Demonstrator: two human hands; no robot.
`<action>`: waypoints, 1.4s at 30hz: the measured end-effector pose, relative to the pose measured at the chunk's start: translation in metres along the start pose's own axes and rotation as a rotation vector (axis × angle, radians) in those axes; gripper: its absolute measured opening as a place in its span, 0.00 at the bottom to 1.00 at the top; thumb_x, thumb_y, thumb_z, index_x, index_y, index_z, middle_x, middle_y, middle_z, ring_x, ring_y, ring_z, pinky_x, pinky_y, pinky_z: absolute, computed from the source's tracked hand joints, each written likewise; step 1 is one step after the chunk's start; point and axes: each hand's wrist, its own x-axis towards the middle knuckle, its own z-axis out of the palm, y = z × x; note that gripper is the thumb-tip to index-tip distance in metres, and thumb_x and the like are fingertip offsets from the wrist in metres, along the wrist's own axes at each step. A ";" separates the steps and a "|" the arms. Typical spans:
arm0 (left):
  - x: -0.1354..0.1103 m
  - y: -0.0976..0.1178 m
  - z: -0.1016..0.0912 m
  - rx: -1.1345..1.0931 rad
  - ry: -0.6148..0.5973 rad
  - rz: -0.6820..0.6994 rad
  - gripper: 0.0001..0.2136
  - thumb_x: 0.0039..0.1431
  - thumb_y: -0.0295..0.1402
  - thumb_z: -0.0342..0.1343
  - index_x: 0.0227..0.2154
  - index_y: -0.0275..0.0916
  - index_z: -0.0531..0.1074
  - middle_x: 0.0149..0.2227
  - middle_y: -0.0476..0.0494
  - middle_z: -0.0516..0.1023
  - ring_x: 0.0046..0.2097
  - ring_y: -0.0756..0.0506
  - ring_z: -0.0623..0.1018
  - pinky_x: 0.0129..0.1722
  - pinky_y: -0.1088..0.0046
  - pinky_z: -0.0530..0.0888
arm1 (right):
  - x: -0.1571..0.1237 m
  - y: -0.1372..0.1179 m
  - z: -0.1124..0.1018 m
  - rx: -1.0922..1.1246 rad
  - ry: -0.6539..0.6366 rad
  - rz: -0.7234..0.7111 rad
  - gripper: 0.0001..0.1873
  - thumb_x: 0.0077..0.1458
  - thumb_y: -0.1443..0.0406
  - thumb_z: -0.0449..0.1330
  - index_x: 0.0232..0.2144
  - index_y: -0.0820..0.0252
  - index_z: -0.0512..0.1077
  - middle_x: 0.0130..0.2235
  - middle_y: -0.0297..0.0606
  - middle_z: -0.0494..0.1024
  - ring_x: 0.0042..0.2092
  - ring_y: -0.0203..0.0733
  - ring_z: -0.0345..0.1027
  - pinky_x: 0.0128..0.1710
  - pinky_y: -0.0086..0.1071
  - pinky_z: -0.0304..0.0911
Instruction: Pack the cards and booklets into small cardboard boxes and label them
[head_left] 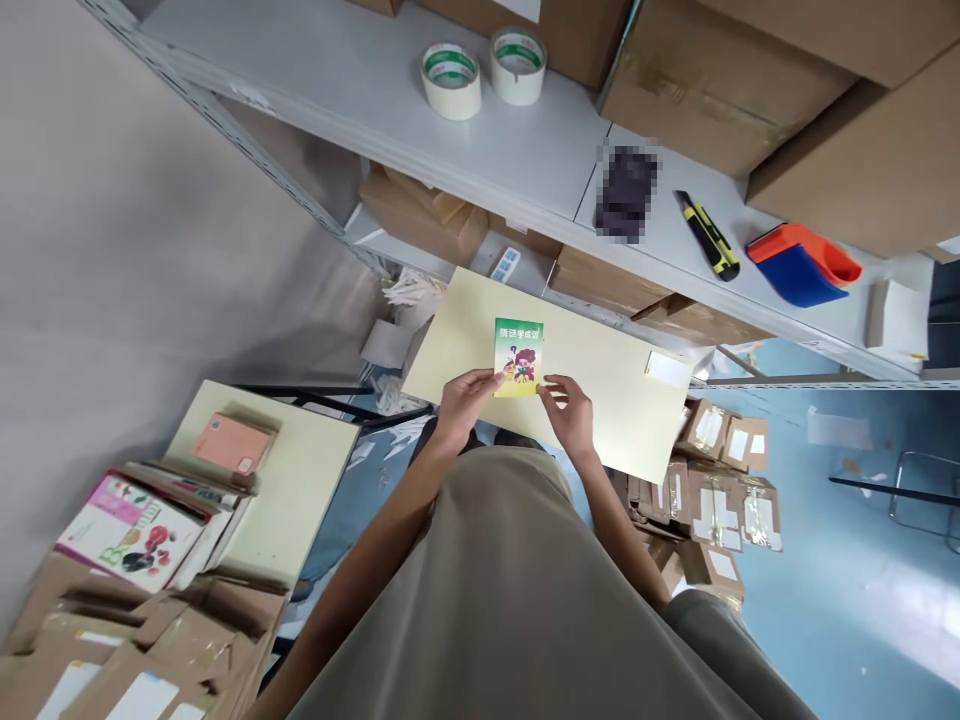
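Observation:
A small green-and-yellow booklet (519,350) with a cartoon figure and printed characters on its cover is held over the pale yellow table (607,400). My left hand (466,405) pinches its lower left edge, thumb on the cover. At the lower right corner, my right hand (568,412) grips it between thumb and fingers. The cover faces up toward me. Whether the booklet touches the tabletop I cannot tell. A white paper slip (668,369) lies at the table's right end.
On the grey shelf (525,160) are two tape rolls (451,82), a utility knife (707,236), an orange-and-blue tape dispenser (802,262) and cardboard boxes (720,90). Books (142,530) and parcels (135,650) are stacked at left. More parcels (712,500) sit on the floor at right.

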 end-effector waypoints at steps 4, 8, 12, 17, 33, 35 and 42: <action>-0.001 -0.006 0.009 0.091 0.029 0.036 0.25 0.43 0.52 0.84 0.38 0.38 0.90 0.40 0.40 0.90 0.45 0.38 0.85 0.46 0.65 0.80 | 0.002 -0.014 -0.003 -0.152 0.066 -0.193 0.24 0.77 0.47 0.56 0.54 0.51 0.86 0.60 0.48 0.88 0.64 0.58 0.79 0.67 0.55 0.76; -0.009 -0.017 0.016 0.135 -0.018 0.156 0.26 0.49 0.55 0.81 0.41 0.39 0.91 0.44 0.39 0.91 0.49 0.35 0.88 0.52 0.60 0.84 | 0.001 -0.030 0.012 -0.157 -0.017 -0.131 0.28 0.75 0.43 0.59 0.58 0.53 0.86 0.57 0.48 0.90 0.51 0.56 0.85 0.53 0.47 0.83; -0.019 -0.023 0.027 0.244 -0.083 0.323 0.23 0.60 0.55 0.73 0.45 0.41 0.91 0.50 0.41 0.92 0.53 0.33 0.89 0.57 0.54 0.86 | 0.001 -0.035 0.025 -0.134 0.042 -0.054 0.29 0.73 0.40 0.62 0.56 0.53 0.85 0.53 0.44 0.91 0.47 0.51 0.87 0.50 0.43 0.83; -0.018 -0.017 0.026 0.387 -0.177 0.435 0.20 0.64 0.54 0.71 0.49 0.45 0.90 0.56 0.41 0.90 0.55 0.34 0.89 0.53 0.55 0.88 | 0.008 -0.029 0.014 -0.007 0.108 -0.070 0.24 0.73 0.43 0.59 0.43 0.54 0.83 0.39 0.40 0.89 0.40 0.48 0.84 0.44 0.39 0.80; -0.004 0.010 0.006 0.066 -0.219 0.038 0.31 0.46 0.59 0.83 0.44 0.39 0.90 0.47 0.37 0.92 0.49 0.36 0.89 0.56 0.55 0.85 | 0.015 -0.020 -0.023 0.431 -0.160 0.001 0.31 0.63 0.35 0.69 0.40 0.54 0.85 0.33 0.36 0.85 0.35 0.44 0.77 0.34 0.35 0.72; -0.003 0.010 0.008 0.062 -0.191 0.038 0.32 0.44 0.59 0.83 0.45 0.39 0.91 0.46 0.37 0.92 0.49 0.36 0.89 0.54 0.55 0.86 | 0.016 -0.017 -0.020 0.420 -0.095 0.016 0.30 0.62 0.36 0.69 0.45 0.54 0.87 0.39 0.40 0.89 0.41 0.48 0.83 0.39 0.38 0.77; -0.007 0.010 0.021 0.248 -0.088 0.236 0.29 0.51 0.60 0.78 0.45 0.39 0.92 0.46 0.39 0.92 0.46 0.34 0.89 0.50 0.57 0.87 | 0.011 -0.023 -0.010 0.347 -0.024 0.014 0.27 0.64 0.41 0.70 0.53 0.51 0.88 0.58 0.45 0.90 0.60 0.58 0.85 0.60 0.50 0.81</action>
